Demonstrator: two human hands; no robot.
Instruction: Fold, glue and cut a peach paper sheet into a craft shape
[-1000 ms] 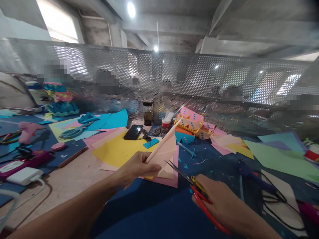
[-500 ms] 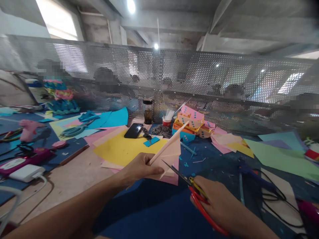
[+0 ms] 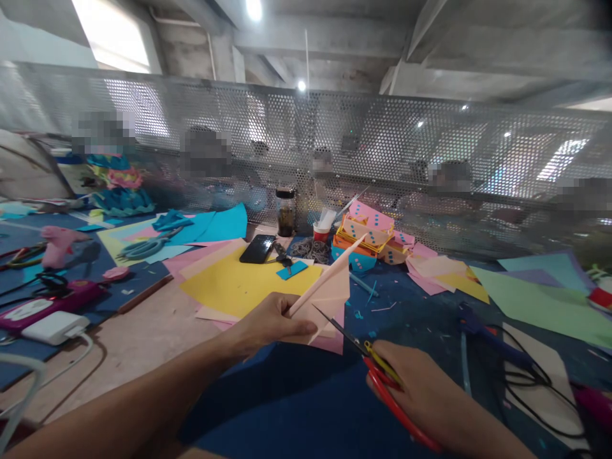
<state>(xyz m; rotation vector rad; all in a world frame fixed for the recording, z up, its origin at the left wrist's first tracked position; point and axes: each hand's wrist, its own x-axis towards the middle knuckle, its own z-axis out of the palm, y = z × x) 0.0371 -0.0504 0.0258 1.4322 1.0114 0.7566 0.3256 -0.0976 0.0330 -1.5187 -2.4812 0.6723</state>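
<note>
My left hand [image 3: 280,317] pinches a folded sheet of pale peach paper [image 3: 331,288] between thumb and fingers, its long folded edge slanting up to the right. In my right hand [image 3: 406,376] is a pair of scissors [image 3: 393,407] with red handles and a yellow part near the pivot. The dark blades point up and left, with their tips close to the lower part of the peach paper. Whether the tips touch the paper I cannot tell. Under the left hand lie yellow paper [image 3: 248,280] and pink sheets.
A phone [image 3: 258,248], keys [image 3: 284,256], a dark jar [image 3: 285,213] and a stack of dotted paper pieces [image 3: 368,223] stand beyond my hands. A pink glue gun [image 3: 60,242] and power strip [image 3: 62,304] are left; a blue glue gun [image 3: 482,328] with cable lies right. Perforated metal screen [image 3: 373,140] behind.
The view has shifted very slightly. My hands, the peach paper and the scissors keep almost the same positions relative to each other.
</note>
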